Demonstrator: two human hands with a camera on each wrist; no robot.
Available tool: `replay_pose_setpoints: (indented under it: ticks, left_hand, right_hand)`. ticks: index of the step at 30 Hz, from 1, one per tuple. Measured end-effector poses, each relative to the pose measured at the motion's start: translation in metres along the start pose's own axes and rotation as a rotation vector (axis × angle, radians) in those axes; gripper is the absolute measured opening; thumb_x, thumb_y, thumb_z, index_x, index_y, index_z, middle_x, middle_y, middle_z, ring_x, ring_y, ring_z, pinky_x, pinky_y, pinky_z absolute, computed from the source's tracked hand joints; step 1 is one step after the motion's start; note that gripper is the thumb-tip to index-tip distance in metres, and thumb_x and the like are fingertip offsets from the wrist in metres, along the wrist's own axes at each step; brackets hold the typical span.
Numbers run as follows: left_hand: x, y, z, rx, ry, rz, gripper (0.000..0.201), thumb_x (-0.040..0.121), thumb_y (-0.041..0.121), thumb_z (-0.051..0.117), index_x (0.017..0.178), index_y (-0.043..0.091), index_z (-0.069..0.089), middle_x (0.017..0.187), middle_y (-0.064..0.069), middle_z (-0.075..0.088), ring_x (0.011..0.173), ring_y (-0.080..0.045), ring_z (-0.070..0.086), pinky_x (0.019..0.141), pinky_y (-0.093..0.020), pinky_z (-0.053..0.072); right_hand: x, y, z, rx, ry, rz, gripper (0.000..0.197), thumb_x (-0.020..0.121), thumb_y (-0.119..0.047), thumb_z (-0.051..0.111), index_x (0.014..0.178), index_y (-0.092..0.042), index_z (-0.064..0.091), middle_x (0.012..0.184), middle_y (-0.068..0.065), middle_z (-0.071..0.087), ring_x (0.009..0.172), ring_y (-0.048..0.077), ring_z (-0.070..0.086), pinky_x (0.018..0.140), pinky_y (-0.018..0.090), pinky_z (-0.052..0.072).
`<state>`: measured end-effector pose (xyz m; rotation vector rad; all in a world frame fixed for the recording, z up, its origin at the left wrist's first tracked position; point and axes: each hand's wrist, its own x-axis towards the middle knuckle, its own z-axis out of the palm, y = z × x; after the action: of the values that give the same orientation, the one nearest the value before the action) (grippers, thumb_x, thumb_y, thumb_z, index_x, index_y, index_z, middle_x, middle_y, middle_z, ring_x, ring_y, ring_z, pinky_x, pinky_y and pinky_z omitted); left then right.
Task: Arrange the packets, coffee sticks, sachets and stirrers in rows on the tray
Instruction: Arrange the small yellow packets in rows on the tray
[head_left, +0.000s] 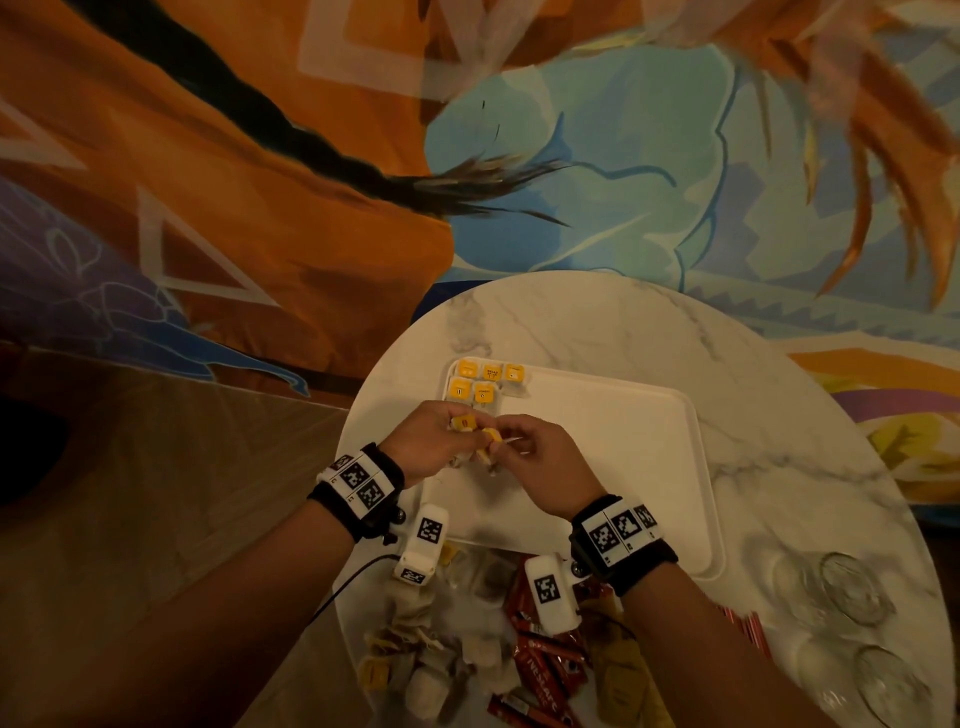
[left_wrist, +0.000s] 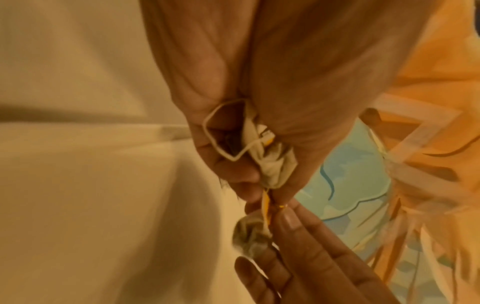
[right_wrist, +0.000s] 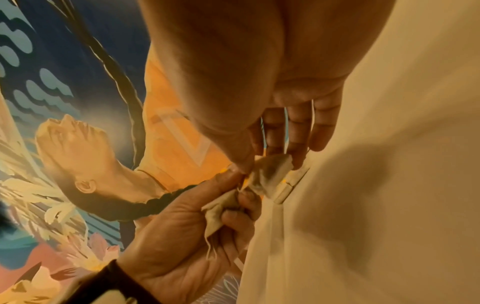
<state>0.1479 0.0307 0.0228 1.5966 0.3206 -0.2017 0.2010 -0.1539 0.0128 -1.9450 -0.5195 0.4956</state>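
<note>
A white tray (head_left: 623, 467) lies on the round marble table (head_left: 571, 322). Several yellow-tagged tea bags (head_left: 483, 382) sit in rows at the tray's far left corner. Both hands meet above the tray's left side. My left hand (head_left: 462, 434) grips a crumpled tea bag (left_wrist: 272, 162) whose white string (left_wrist: 215, 127) loops over the fingers. My right hand (head_left: 506, 444) pinches a second tea bag (right_wrist: 270, 174) by its yellow tag (left_wrist: 266, 205); that bag (left_wrist: 249, 234) hangs close against the first one.
Near the table's front edge lies a loose pile of tea bags (head_left: 415, 654) and red coffee sticks (head_left: 545, 670). Red stirrers (head_left: 743, 623) and clear glasses (head_left: 852, 587) are on the right. Most of the tray's surface is bare.
</note>
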Motion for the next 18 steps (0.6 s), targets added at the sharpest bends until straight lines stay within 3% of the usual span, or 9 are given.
replay_pose_setpoints:
  ticks: [3,5,8,10,13,14,16,18]
  left_hand:
    - [0.006,0.003,0.000,-0.011,0.061,0.001,0.020,0.087,0.010,0.076,0.106,0.006,0.075,0.088,-0.008,0.075,0.073,-0.011,0.067,0.064,-0.023,0.053]
    - [0.010,0.005,0.000,-0.030,0.097,-0.022,0.016,0.089,0.011,0.073,0.105,0.005,0.075,0.078,-0.003,0.071,0.063,-0.008,0.062,0.055,-0.020,0.048]
    - [0.018,0.008,-0.003,-0.179,0.105,-0.154,0.009,0.092,0.011,0.066,0.097,0.007,0.073,0.086,-0.009,0.072,0.073,-0.018,0.062,0.056,-0.023,0.046]
    - [0.022,0.010,-0.004,-0.304,0.126,-0.258,0.010,0.092,0.008,0.064,0.100,0.011,0.069,0.096,-0.011,0.071,0.078,-0.022,0.064,0.063,-0.025,0.049]
    - [0.026,0.010,-0.004,-0.408,0.150,-0.297,0.022,0.089,0.002,0.067,0.110,0.010,0.063,0.103,-0.015,0.067,0.081,-0.025,0.065,0.066,-0.028,0.053]
    - [0.027,0.009,-0.004,-0.429,0.146,-0.297,0.023,0.089,0.002,0.068,0.109,0.011,0.062,0.104,-0.015,0.067,0.081,-0.025,0.065,0.068,-0.029,0.053]
    - [0.028,0.007,-0.004,-0.483,0.138,-0.300,0.023,0.090,0.000,0.065,0.110,0.010,0.062,0.105,-0.015,0.069,0.083,-0.026,0.066,0.072,-0.032,0.054]
    - [0.030,0.004,-0.006,-0.540,0.121,-0.304,0.030,0.092,-0.004,0.056,0.119,0.009,0.059,0.109,-0.013,0.071,0.090,-0.028,0.067,0.077,-0.035,0.054]
  right_hand:
    - [0.007,0.004,-0.001,-0.015,0.067,0.042,0.006,0.088,-0.019,0.072,0.094,-0.021,0.074,0.085,-0.004,0.076,0.080,0.011,0.073,0.083,0.039,0.059]
    - [0.015,0.006,-0.005,-0.048,0.126,0.085,0.005,0.088,-0.018,0.072,0.087,-0.022,0.073,0.078,-0.003,0.075,0.074,0.012,0.070,0.079,0.038,0.059]
    - [0.030,0.007,-0.013,-0.052,0.226,0.122,0.008,0.088,-0.017,0.071,0.082,-0.022,0.069,0.070,-0.003,0.072,0.067,0.014,0.069,0.074,0.036,0.059]
    - [0.044,0.011,-0.017,-0.067,0.286,0.140,0.011,0.089,-0.014,0.069,0.081,-0.022,0.067,0.070,-0.003,0.071,0.067,0.015,0.070,0.074,0.036,0.059]
    - [0.063,0.018,-0.017,-0.125,0.302,0.183,0.010,0.088,-0.017,0.071,0.082,-0.023,0.067,0.079,-0.001,0.073,0.077,0.018,0.071,0.079,0.035,0.059]
    - [0.067,0.021,-0.016,-0.157,0.293,0.195,0.003,0.088,-0.018,0.071,0.088,-0.021,0.071,0.085,0.001,0.075,0.082,0.019,0.071,0.081,0.031,0.057]
    - [0.075,0.026,-0.014,-0.242,0.283,0.221,0.013,0.089,-0.020,0.071,0.100,-0.014,0.075,0.096,0.004,0.076,0.090,0.019,0.070,0.078,0.022,0.048]
    - [0.079,0.026,-0.014,-0.280,0.291,0.235,0.017,0.089,-0.022,0.071,0.103,-0.013,0.075,0.099,0.005,0.076,0.093,0.019,0.069,0.076,0.019,0.043]
